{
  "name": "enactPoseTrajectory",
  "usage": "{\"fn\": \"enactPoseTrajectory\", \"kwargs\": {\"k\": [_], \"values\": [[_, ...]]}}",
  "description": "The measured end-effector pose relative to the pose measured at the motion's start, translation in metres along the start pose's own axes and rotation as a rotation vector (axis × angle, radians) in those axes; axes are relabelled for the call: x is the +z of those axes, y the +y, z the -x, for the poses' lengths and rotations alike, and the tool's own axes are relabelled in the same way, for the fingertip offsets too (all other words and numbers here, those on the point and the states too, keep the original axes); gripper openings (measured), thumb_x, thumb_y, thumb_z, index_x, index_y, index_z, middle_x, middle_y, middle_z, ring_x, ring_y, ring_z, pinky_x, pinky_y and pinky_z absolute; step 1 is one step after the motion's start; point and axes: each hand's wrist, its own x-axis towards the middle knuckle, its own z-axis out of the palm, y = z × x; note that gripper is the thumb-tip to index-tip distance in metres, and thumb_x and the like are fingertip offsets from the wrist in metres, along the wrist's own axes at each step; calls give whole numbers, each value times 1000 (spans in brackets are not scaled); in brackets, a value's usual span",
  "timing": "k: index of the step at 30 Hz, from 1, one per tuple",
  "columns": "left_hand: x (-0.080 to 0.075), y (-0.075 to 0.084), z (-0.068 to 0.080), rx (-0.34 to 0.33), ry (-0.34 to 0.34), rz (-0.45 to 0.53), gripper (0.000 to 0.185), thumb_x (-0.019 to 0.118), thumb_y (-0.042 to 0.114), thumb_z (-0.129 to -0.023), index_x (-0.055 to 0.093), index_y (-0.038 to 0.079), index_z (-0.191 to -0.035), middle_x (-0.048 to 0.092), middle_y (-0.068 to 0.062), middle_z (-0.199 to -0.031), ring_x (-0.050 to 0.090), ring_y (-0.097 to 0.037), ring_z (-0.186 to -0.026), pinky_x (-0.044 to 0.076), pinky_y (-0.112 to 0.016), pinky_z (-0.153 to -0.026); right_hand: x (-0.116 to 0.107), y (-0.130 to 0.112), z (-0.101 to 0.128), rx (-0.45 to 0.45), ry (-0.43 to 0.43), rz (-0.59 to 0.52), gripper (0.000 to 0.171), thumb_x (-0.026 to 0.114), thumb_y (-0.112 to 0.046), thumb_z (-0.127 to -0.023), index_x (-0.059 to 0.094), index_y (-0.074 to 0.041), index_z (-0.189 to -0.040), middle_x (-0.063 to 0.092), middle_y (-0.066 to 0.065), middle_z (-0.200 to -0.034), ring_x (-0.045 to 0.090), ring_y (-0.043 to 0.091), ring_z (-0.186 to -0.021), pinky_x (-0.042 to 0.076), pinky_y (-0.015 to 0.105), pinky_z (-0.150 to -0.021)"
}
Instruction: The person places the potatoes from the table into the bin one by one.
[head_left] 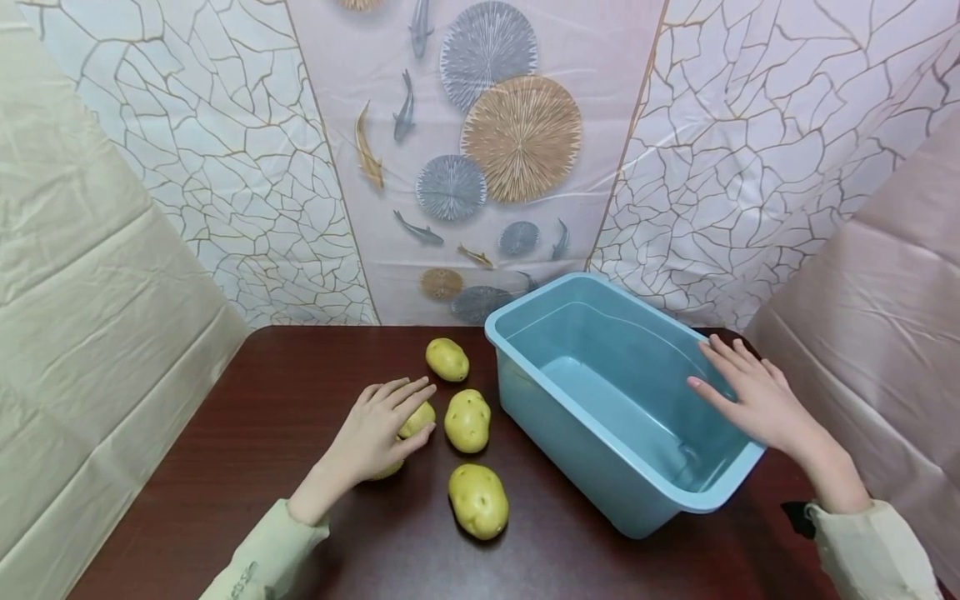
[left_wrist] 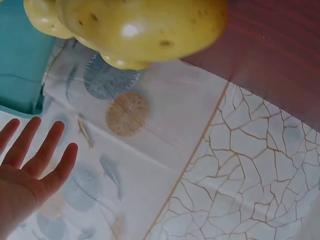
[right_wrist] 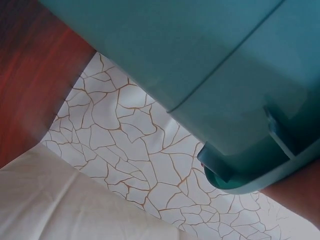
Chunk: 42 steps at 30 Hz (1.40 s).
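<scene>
Several yellow potatoes (head_left: 467,421) lie on the dark table, left of a blue plastic bin (head_left: 570,433). My left hand (head_left: 382,429) hovers palm down at the left of the group, fingers extended. It partly hides two potatoes, one of them beside the fingertips (head_left: 417,419). In the left wrist view that hand (left_wrist: 25,185) shows spread fingers with nothing in them, and potatoes (left_wrist: 150,30) loom large at the top. My right hand (head_left: 757,404) lies over the bin's right rim with its fingers extended. The bin's wall (right_wrist: 210,65) hides most of it in the right wrist view.
The bin stands at an angle on the dark red-brown table (head_left: 300,375), its open top facing up and its inside bare. Patterned cloth (head_left: 247,150) hangs behind the table, and plain pale cloth (head_left: 97,333) borders both sides.
</scene>
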Motion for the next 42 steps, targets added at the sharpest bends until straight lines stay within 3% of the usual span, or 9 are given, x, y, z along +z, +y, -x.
{"fn": "enactPoseTrajectory", "kwargs": {"k": [13, 29, 42], "values": [[6, -25, -7, -73, -70, 6, 51, 60, 37, -79, 52, 16, -125, 54, -5, -126, 56, -25, -106, 43, -45, -82, 0, -1, -1, 29, -13, 11, 68, 42, -43, -90, 22, -3, -141, 14, 26, -145, 1, 44, -135, 5, 66, -96], [13, -32, -8, -104, -115, 9, 50, 59, 38, -79, 53, 15, -124, 58, -7, -120, 56, -26, -106, 44, -46, -79, 1, -1, 0, 26, 8, 11, 68, 42, -44, -90, 23, -3, -141, 15, 27, -145, 3, 45, -134, 5, 67, -96], [29, -35, -5, -136, -189, -27, 53, 59, 41, -78, 53, 15, -124, 56, -7, -123, 56, -28, -106, 44, -46, -79, 3, -1, 0, 31, 17, 39, 68, 40, -46, -90, 20, -7, -142, 14, 24, -146, 2, 43, -135, 7, 67, -95]]}}
